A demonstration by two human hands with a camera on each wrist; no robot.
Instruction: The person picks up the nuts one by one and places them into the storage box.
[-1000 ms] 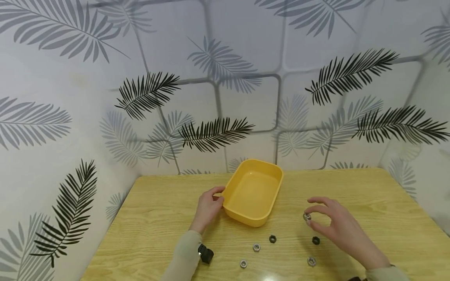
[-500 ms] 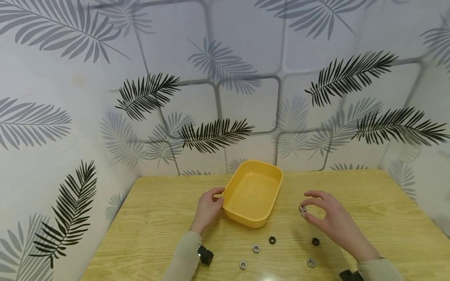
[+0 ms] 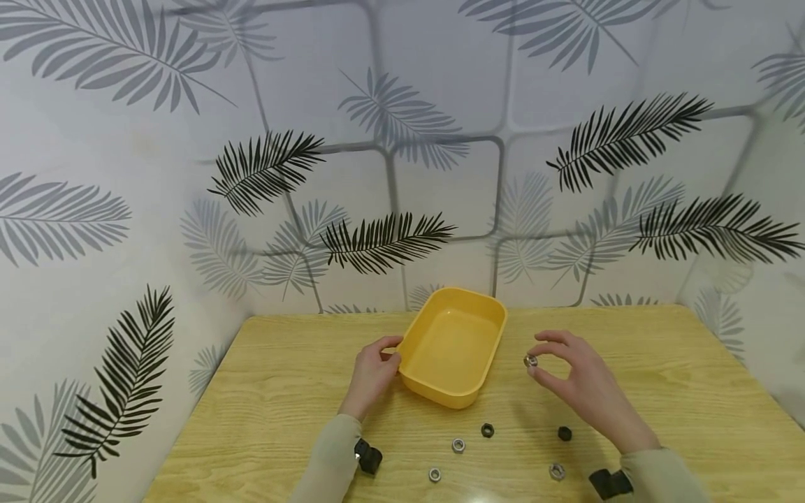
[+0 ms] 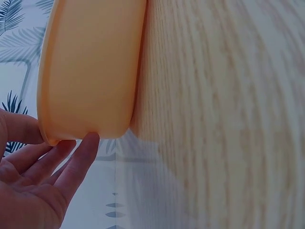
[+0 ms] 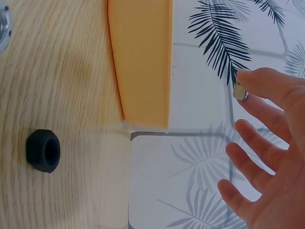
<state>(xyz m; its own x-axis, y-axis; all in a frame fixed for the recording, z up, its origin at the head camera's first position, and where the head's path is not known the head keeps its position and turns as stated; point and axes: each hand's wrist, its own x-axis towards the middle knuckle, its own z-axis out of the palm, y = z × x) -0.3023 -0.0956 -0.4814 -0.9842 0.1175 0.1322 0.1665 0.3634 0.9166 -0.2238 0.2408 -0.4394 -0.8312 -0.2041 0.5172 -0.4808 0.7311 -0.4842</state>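
A yellow plastic bin [image 3: 449,349] with rounded corners stands at the back of the wooden table. My left hand [image 3: 371,374] grips its left edge, the thumb at the rim and fingertips against the outer wall in the left wrist view. To the right of the bin, my right hand [image 3: 581,381] holds a silver hex nut [image 5: 240,92] between thumb and index finger, raised above the table. The other fingers of that hand are spread and slightly bent. Beneath it on the table lies a black nut [image 5: 43,150].
Silver nuts [image 3: 458,445] and another dark nut [image 3: 487,430] lie scattered in front of the bin. A further silver nut [image 3: 557,471] sits nearer the right forearm. Behind the table rises a leaf-patterned wall [image 3: 434,188].
My right hand, pinching the silver nut, has moved left and farther back, closer to the bin. My left hand and the bin have stayed in place.
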